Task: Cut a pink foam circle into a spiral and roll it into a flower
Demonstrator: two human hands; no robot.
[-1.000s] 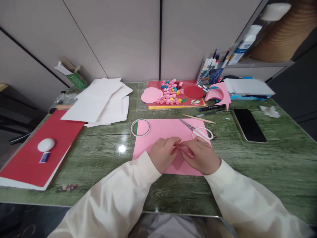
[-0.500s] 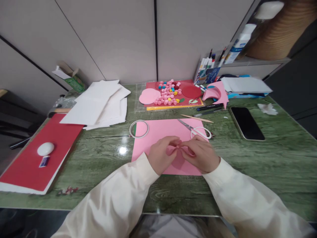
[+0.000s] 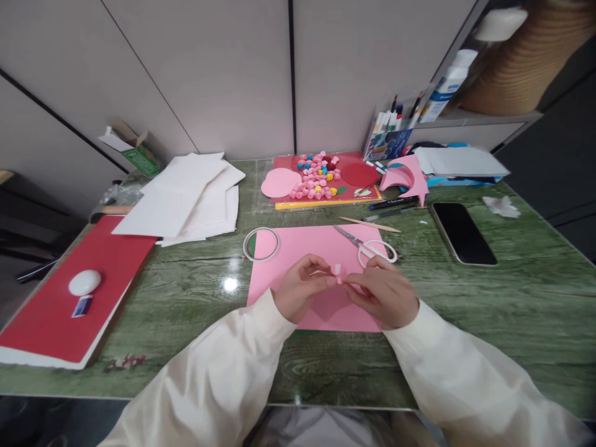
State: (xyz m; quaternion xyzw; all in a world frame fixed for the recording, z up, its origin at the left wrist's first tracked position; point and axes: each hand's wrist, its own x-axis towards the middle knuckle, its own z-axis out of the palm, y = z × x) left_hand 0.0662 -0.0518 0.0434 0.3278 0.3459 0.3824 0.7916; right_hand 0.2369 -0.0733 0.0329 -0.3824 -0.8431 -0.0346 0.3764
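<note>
Both of my hands meet over a pink paper sheet (image 3: pixel 298 245) lying on the green table. My left hand (image 3: pixel 299 292) and my right hand (image 3: pixel 384 292) pinch a small rolled pink paper piece (image 3: pixel 338 272) between their fingertips, held a little above the sheet. White-handled scissors (image 3: pixel 367 246) lie on the sheet just beyond my right hand. A white tape ring (image 3: pixel 261 243) rests at the sheet's far left corner.
A red board (image 3: pixel 326 177) with several small paper rolls sits at the back. White sheets (image 3: pixel 186 195) lie to the left, and a red pad (image 3: pixel 56 298) with a white lump lies nearer. A black phone (image 3: pixel 460 233), pens and a marker box (image 3: pixel 388 133) are to the right.
My fingertips have lifted slightly off the sheet, and the small pink roll now shows between them. The camera shifted a little.
</note>
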